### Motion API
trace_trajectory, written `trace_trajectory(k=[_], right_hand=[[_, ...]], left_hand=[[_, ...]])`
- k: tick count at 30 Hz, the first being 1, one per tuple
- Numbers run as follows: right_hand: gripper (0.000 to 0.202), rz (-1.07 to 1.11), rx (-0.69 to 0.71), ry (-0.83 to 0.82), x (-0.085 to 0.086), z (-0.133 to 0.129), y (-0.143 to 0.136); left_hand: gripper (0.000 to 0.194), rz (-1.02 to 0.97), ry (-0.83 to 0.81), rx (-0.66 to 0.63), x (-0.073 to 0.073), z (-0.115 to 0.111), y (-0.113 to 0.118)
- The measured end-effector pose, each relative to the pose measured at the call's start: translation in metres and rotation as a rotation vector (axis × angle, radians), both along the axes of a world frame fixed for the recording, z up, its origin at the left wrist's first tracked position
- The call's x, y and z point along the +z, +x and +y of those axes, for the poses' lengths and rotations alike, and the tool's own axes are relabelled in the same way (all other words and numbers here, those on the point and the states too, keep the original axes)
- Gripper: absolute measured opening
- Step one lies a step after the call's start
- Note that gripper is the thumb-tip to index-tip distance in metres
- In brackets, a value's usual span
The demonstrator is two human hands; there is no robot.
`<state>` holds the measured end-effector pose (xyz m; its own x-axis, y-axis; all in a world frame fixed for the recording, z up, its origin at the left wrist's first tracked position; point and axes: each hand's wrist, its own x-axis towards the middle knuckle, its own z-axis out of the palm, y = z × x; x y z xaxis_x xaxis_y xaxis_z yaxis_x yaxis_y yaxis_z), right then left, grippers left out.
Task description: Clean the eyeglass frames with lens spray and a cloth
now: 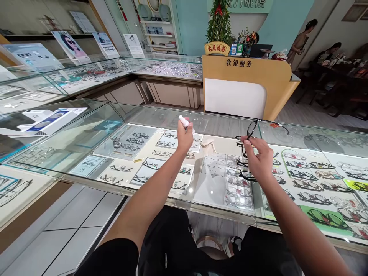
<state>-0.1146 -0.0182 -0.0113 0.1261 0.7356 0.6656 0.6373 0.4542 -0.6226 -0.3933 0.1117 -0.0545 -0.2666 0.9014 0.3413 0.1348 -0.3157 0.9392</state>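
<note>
My left hand (185,136) is closed around a small white bottle (183,121), whose upper end sticks out above the fingers. The rest of the bottle is hidden in the grip. To the right, my right hand (258,155) pinches a pair of dark-rimmed eyeglasses (257,121) by the frame, one temple reaching out to the right with a small orange-red tag or label on it. Both hands are over the glass display counter (172,201). Between them a crumpled beige cloth (209,144) lies on the counter. Several black eyeglasses (247,175) lie beside and partly behind my right hand.
Rows of eyeglasses (304,185) fill the case on the right. A white and blue box (51,120) sits on the left. Beyond the counter stands a wooden reception desk (244,71) with plants. One person (299,42) stands at the back right; another person (327,53) sits nearby.
</note>
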Motion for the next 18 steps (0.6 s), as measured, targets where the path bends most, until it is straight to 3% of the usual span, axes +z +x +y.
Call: trace_trajectory(k=[2, 7, 9, 11, 14, 18], right_hand=[[0.032, 0.019, -0.014, -0.003, 0.004, -0.001, 0.002], [0.036, 0.066, 0.009, -0.078, 0.013, -0.007, 0.004], [0.037, 0.078, 0.066, -0.114, 0.014, -0.009, 0.003], [0.037, 0.079, 0.123, -0.128, 0.014, -0.01, 0.002], [0.036, 0.079, 0.202, -0.135, 0.012, -0.009, 0.0], [0.039, 0.088, 0.308, -0.202, 0.011, -0.01, -0.003]], left_hand=[[0.048, -0.134, 0.037, -0.129, 0.021, -0.013, 0.008], [0.033, -0.5, -0.094, -0.697, 0.061, -0.052, 0.024], [0.054, -0.562, -0.185, -0.918, 0.066, -0.062, 0.026], [0.071, -0.56, -0.271, -1.061, 0.067, -0.066, 0.025], [0.081, -0.497, -0.354, -1.135, 0.065, -0.065, 0.025], [0.084, -0.378, -0.361, -1.047, 0.062, -0.064, 0.032]])
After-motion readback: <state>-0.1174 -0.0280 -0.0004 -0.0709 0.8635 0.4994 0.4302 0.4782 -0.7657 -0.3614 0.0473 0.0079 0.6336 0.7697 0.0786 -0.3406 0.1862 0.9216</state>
